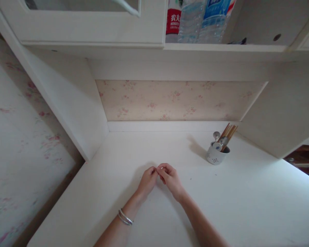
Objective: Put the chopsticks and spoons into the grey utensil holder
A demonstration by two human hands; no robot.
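My left hand point(147, 180) and my right hand point(170, 178) meet at the fingertips above the white tabletop point(134, 147). The left fingers are curled in, with thumb and forefinger pinched together. On the right, thumb and forefinger also press together, right against the left fingertips. Whatever lies between them, if anything, is too small or hidden to make out. Two silver bangles point(125, 217) circle my left wrist. Off to the right of my hands stands a white utensil holder point(214, 156) with chopsticks point(229, 134) and spoons point(216, 136) in it.
Overhead, a shelf point(221, 48) holds several plastic bottles point(192, 22), and a white cabinet door point(92, 29) closes off its left part. White side panels point(59, 96) flank the tabletop on both sides. Floral wallpaper point(170, 99) covers the back wall. Tiny specks lie on the table.
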